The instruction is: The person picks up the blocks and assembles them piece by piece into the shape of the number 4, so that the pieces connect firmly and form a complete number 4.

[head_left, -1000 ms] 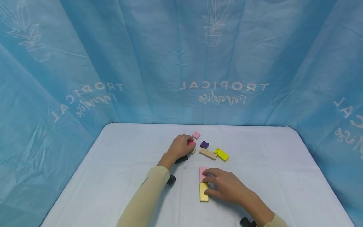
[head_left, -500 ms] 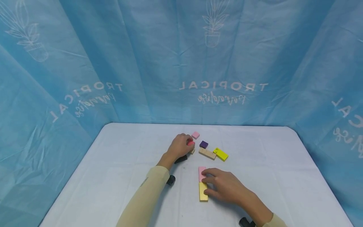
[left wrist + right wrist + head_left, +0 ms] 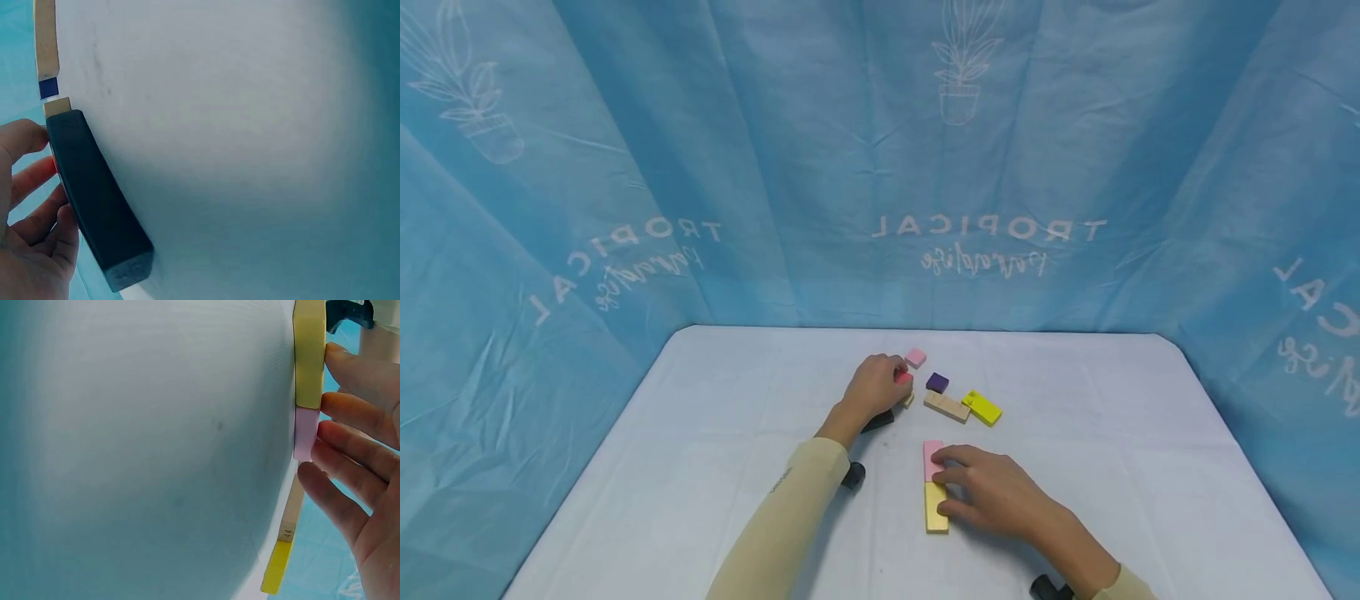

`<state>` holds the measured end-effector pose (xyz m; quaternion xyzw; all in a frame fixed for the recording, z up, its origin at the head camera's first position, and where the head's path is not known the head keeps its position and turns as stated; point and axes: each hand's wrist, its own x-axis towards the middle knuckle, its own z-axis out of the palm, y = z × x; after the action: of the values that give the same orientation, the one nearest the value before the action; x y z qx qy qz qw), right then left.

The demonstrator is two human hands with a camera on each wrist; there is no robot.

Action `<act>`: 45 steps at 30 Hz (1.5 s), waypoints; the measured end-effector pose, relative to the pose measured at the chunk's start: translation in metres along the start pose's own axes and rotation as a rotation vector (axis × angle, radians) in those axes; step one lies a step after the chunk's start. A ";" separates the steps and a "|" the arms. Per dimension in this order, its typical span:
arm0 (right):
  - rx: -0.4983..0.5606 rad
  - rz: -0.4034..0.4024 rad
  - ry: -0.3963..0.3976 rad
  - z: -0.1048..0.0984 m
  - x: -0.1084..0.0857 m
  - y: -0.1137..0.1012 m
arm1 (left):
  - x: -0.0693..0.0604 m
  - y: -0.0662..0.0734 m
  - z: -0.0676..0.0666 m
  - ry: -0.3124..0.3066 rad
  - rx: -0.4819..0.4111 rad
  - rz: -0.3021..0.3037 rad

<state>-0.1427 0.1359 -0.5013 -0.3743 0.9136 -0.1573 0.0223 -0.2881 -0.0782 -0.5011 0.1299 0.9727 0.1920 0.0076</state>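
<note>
Thumb and fingers of the left hand [image 3: 874, 387] pinch a red block [image 3: 904, 378] at the back of the white table. A black block [image 3: 878, 421] lies beside that hand; in the left wrist view the long black block [image 3: 100, 194] partly hides the fingers of the left hand [image 3: 37, 212]. The right hand [image 3: 1000, 492], fingers spread and slightly bent, rests on the right edges of a pink block [image 3: 932, 457] and a gold-yellow block [image 3: 936, 518] laid end to end. In the right wrist view, the right hand [image 3: 362, 469] is beside both blocks.
Behind the pink block lie a wooden block [image 3: 947, 406], a bright yellow block [image 3: 982, 407], a dark purple block [image 3: 937, 382] and a light pink block [image 3: 915, 357]. A small beige block [image 3: 909, 400] is partly hidden by the left hand. Blue curtains surround the table.
</note>
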 end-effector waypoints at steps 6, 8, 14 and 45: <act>0.013 0.005 -0.011 0.000 0.001 0.001 | 0.000 0.002 -0.002 0.003 0.011 -0.005; 0.013 0.004 -0.011 0.001 0.001 0.001 | 0.001 0.002 -0.001 0.001 0.023 0.001; 0.005 0.001 -0.007 0.000 0.000 0.000 | 0.003 0.002 -0.003 -0.019 0.064 0.013; -0.020 -0.005 0.000 -0.001 0.000 -0.001 | -0.001 0.006 -0.010 0.043 -0.004 0.053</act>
<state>-0.1421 0.1356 -0.4999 -0.3771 0.9141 -0.1483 0.0183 -0.2862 -0.0764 -0.4895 0.1516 0.9685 0.1968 -0.0181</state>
